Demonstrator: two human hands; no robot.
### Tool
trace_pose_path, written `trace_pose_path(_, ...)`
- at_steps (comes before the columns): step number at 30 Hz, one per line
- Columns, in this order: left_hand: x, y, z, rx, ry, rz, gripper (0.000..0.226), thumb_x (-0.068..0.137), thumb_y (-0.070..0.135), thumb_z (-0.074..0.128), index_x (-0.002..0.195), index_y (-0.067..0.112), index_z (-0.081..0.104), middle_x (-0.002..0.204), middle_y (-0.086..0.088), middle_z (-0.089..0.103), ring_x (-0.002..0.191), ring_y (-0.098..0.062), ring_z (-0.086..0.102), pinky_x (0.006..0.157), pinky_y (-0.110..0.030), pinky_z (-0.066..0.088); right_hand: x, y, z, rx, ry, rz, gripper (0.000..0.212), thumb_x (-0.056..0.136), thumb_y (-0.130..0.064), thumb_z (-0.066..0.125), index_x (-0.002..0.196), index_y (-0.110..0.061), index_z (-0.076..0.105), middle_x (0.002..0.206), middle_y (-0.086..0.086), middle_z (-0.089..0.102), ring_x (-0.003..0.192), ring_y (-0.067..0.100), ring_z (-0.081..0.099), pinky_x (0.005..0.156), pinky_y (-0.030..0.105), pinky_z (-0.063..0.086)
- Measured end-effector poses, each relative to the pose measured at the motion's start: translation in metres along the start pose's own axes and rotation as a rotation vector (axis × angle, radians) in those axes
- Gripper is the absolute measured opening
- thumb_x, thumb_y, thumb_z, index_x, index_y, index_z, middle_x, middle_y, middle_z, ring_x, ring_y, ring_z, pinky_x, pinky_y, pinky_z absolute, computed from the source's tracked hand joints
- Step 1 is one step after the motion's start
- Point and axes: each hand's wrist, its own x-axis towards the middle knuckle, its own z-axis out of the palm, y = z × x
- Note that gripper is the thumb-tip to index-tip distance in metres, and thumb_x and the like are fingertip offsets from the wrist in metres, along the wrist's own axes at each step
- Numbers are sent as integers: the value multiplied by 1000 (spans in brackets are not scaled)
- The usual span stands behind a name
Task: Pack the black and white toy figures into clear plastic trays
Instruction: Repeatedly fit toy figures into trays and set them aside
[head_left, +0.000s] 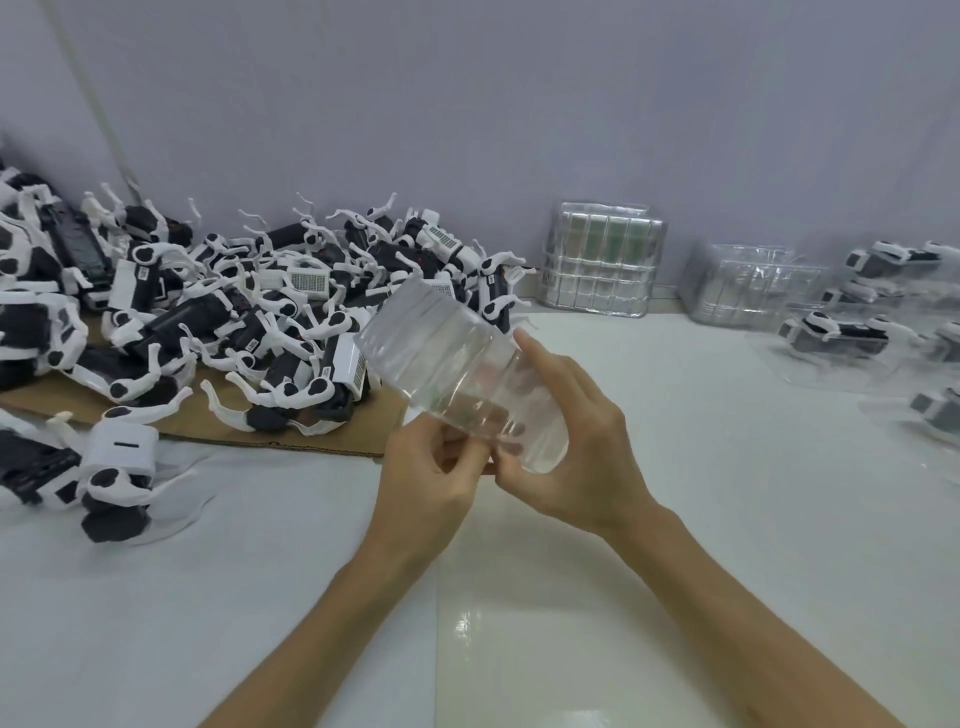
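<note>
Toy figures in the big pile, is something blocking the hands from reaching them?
Nothing stands on the white table between them. But both the left hand and right hand grip a clear tray, held up in front of the pile of toy figures.

white surface (727, 519) | cardboard sheet (363, 426) left | tray stacks (602, 260) rear | filled trays (841, 343) right

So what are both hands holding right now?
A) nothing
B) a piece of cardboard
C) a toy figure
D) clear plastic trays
D: the left hand and right hand both grip the clear plastic trays, raised off the table, while the toy figures lie piled on the cardboard at left.
</note>
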Motion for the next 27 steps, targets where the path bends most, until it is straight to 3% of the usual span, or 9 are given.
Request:
trace_pose_path(3,1,4,2,24,-65,-35,24,95,8,57,112,14,71,101,0,77,94,-21,74,80,-32,59,0,2,-2,-1,-103,2,96,67,-24,80,150,-6,35,126,2,54,117,17,54,100,41,45)
trace_pose_path(7,1,4,1,142,-89,-30,37,96,2,56,100,32,77,98,2,78,94,-18,74,87,-45,58,2,3,-4,14,-70,5,91,70,-29,87,146,-7,42,127,0,57,118,14,56,101,34,47)
trace_pose_path(11,2,6,0,197,-83,-2,25,98,6,54,103,18,77,94,3,78,90,-16,75,84,-36,59,6,5,-10,53,-58,-8,88,70,-27,88,145,-8,45,126,0,61,118,9,57,99,19,44)
trace_pose_path(14,2,6,1,231,-62,25,25,97,7,52,106,9,75,93,3,78,87,-18,75,80,-37,61,5,5,-13,52,-46,-29,86,68,-21,84,144,-6,47,126,2,62,117,9,59,98,21,47)
trace_pose_path(17,2,5,1,285,-25,52,24,92,11,54,99,10,77,85,4,78,80,-14,75,77,-41,61,5,3,-12,28,50,-67,77,68,-20,81,137,-1,53,125,8,63,117,15,61,98,25,49)
trace_pose_path(20,1,7,4,326,10,105,26,91,12,56,90,29,76,81,7,77,75,-9,74,75,-37,61,5,3,-11,-83,214,-158,67,67,-12,89,126,1,61,120,12,67,113,19,64,97,26,52)
trace_pose_path(27,-6,13,16,253,26,144,44,92,8,60,96,51,71,86,14,76,80,-9,74,75,-28,60,4,2,-2,-218,385,-255,45,78,6,78,120,0,63,120,8,66,109,22,68,95,31,56)
